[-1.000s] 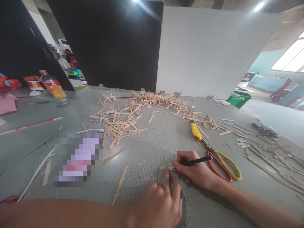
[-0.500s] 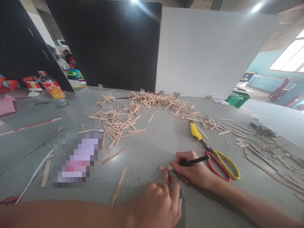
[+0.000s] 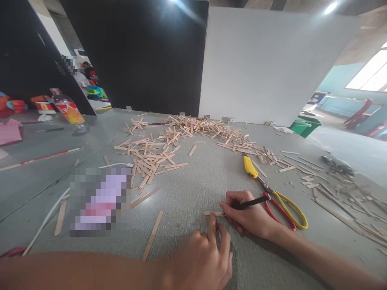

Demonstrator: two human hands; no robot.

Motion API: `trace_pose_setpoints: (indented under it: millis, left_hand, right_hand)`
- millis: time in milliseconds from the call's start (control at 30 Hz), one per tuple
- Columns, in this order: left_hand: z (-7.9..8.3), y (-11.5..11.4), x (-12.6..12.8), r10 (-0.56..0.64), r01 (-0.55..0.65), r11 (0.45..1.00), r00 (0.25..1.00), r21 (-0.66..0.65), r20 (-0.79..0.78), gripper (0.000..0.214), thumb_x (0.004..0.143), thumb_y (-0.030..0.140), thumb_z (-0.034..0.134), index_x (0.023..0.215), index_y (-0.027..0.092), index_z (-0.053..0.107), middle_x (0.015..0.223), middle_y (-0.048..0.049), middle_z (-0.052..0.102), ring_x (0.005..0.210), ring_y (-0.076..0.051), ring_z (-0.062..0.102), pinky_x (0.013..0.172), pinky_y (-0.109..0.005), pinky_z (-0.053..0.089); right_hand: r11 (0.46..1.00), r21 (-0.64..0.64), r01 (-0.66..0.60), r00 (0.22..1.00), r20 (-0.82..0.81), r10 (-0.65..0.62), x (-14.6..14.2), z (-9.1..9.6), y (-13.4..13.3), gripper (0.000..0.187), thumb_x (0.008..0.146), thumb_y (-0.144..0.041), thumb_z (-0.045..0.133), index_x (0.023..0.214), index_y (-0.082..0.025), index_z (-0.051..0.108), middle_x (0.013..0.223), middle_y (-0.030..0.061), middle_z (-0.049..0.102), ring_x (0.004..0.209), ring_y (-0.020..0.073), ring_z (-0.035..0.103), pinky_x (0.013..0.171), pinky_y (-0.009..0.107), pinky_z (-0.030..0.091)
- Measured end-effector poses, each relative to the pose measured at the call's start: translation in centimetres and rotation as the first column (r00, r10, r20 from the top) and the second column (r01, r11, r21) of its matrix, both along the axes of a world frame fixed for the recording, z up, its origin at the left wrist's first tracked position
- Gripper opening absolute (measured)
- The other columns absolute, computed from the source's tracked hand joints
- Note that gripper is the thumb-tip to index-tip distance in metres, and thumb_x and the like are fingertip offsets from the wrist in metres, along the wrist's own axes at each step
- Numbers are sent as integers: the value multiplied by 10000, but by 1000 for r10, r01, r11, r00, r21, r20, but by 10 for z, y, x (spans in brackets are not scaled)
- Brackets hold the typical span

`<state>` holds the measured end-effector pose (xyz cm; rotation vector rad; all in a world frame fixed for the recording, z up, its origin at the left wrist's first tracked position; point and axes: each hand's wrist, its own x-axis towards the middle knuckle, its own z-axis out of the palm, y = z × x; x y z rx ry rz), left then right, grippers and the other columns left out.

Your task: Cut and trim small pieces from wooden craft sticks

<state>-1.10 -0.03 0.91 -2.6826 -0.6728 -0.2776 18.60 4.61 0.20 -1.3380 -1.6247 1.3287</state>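
A short wooden craft stick (image 3: 208, 213) lies flat on the grey table. My left hand (image 3: 204, 251) holds it down with the index fingertip while the other fingers are bent. My right hand (image 3: 244, 211) is closed around a black pen (image 3: 256, 201), whose back end slants up to the right. The pen's tip is hidden by my right fingers at the right end of the stick. Just beyond my right hand are scissors (image 3: 266, 187) with red and yellow handles and a yellow cover at the blade end. A longer craft stick (image 3: 152, 235) lies left of my left hand.
Loose craft sticks (image 3: 148, 161) are heaped across the table toward a black panel (image 3: 145, 56) and a white panel (image 3: 248, 64). A blurred-out purple object (image 3: 105, 197) and a white cable (image 3: 45, 221) lie left. Thin wood strips (image 3: 341, 209) cover the right side. A bottle (image 3: 69, 110) stands far left.
The whole view has shifted slightly. My right hand and the pen have barely moved at the stick's right end; my left fingertip stays on the stick.
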Motion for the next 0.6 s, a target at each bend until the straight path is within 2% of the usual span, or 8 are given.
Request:
trace_pose_setpoints:
  millis: [233, 600]
  left_hand:
    - [1, 0, 1, -5, 2, 999, 998, -33, -67, 400, 974, 277, 507, 1159, -22, 698, 1190, -316, 715, 947, -367, 775, 528, -323, 627]
    - [1, -1, 2, 13, -15, 998, 999, -56, -47, 409, 953, 290, 556, 1169, -32, 686, 1193, -344, 701, 883, -352, 786, 526, -320, 624]
  right_hand:
    - [1000, -5, 8, 1000, -1, -8, -1, -1, 2, 399, 892, -380, 697, 613, -231, 453, 434, -74, 531, 295, 57, 421, 270, 140, 310]
    - [1000, 6, -1, 1000, -9, 1, 0, -2, 1, 404, 894, -375, 696, 605, -232, 452, 425, -79, 518, 293, 64, 434, 274, 148, 312]
